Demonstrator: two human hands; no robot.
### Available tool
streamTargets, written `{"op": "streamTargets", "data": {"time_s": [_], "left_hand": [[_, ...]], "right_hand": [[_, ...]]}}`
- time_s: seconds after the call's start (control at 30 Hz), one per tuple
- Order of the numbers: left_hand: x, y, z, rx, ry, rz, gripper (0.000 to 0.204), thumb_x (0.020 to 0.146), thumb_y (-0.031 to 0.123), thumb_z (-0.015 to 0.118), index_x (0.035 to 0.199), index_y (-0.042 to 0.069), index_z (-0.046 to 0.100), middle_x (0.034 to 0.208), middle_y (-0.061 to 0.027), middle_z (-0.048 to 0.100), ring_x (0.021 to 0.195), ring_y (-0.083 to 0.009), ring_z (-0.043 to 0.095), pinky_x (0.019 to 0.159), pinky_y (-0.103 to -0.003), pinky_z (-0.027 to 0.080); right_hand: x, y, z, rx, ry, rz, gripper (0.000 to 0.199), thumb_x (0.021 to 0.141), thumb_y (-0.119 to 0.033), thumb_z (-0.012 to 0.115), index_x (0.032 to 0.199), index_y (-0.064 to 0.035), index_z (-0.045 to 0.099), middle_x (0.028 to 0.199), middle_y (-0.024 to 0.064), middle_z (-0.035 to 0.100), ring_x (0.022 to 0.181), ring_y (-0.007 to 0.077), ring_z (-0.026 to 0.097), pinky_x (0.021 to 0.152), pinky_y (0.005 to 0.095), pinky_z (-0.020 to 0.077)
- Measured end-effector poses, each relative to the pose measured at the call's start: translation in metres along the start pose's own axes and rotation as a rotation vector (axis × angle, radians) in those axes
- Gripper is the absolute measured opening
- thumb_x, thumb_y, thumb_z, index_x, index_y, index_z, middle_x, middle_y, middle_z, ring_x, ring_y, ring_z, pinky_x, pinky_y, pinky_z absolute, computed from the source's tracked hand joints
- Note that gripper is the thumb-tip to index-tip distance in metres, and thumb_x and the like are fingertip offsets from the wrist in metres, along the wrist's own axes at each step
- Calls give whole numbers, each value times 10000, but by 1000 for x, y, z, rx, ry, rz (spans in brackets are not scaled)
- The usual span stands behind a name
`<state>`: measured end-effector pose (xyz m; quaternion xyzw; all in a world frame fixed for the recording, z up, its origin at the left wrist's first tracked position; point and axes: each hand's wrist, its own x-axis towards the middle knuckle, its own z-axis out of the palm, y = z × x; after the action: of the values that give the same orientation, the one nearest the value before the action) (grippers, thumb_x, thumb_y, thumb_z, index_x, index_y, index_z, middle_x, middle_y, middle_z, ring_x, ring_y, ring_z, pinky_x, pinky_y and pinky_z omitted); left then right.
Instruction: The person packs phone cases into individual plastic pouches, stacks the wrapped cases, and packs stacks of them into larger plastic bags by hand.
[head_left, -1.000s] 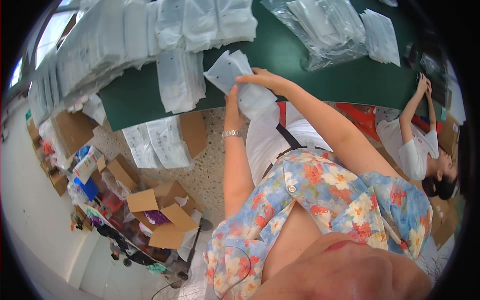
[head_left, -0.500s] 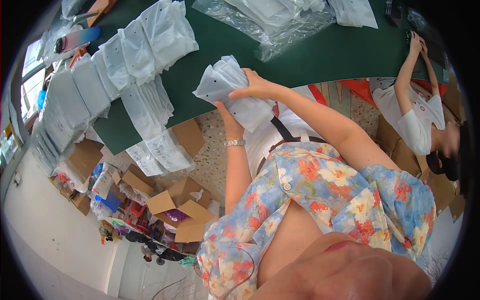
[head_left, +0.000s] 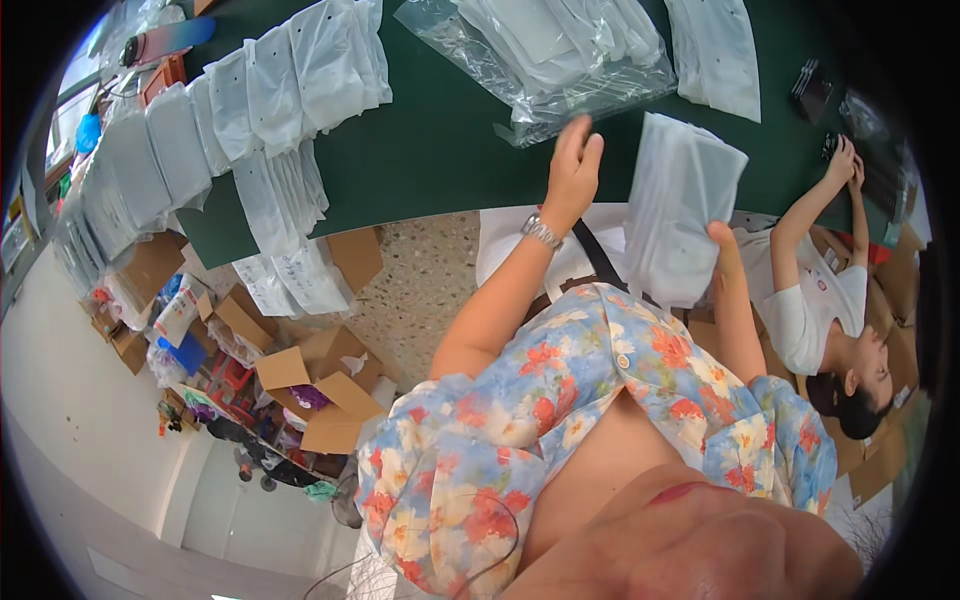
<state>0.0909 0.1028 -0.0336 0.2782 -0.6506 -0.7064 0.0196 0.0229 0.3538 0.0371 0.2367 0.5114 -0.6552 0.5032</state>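
My right hand (head_left: 728,252) grips a stack of frosted white plastic bags (head_left: 680,205) by its lower right side. The stack stands tilted upright in front of my body, at the table's near edge. My left hand (head_left: 574,172), with a metal watch on the wrist, is raised over the dark green table (head_left: 440,150). It holds nothing, its thumb apart from the fingers. Just beyond its fingertips lies a large transparent plastic wrap (head_left: 590,105) with a pile of white bags (head_left: 530,40) in it.
Rows of flat frosted bags (head_left: 235,110) line the table's left, some overhanging its edge. More bags (head_left: 715,50) lie at the far right. Open cardboard boxes (head_left: 320,385) stand on the floor at left. A co-worker (head_left: 820,270) works at the right, near black items (head_left: 812,90).
The bag stack has moved right and now stands straighter, in my right hand only. My left hand has let go and moved up and right toward the plastic wrap.
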Motion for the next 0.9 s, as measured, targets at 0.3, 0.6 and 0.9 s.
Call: {"op": "streamTargets", "data": {"time_s": [0.3,0.6,0.9], "left_hand": [[91,-37,21,161,782,3,626,886,82,582,1401,-102,278,1411,-277,360,1294,-375,379,1103,-422,278],[130,-10,-15,-735,584,-289,403,970,393,538,968,0,626,894,-59,614,841,-170,570,789,-297,474],[158,-23,-68,372,6,423,465,1054,293,206,1362,135,516,1475,-113,400,1409,-319,257,1173,-477,132]], "right_hand": [[7,-10,15,-123,-18,-26,1009,619,-430,800,1403,12,343,1275,130,518,1147,230,535,956,349,460],[52,-56,50,-614,-286,-258,1141,549,-406,815,1462,5,266,1407,143,398,1324,264,366,1096,373,283],[109,-88,128,-1558,-470,-670,1211,527,-386,797,1517,-105,158,1320,235,400,1220,406,394,1073,446,295]]}}
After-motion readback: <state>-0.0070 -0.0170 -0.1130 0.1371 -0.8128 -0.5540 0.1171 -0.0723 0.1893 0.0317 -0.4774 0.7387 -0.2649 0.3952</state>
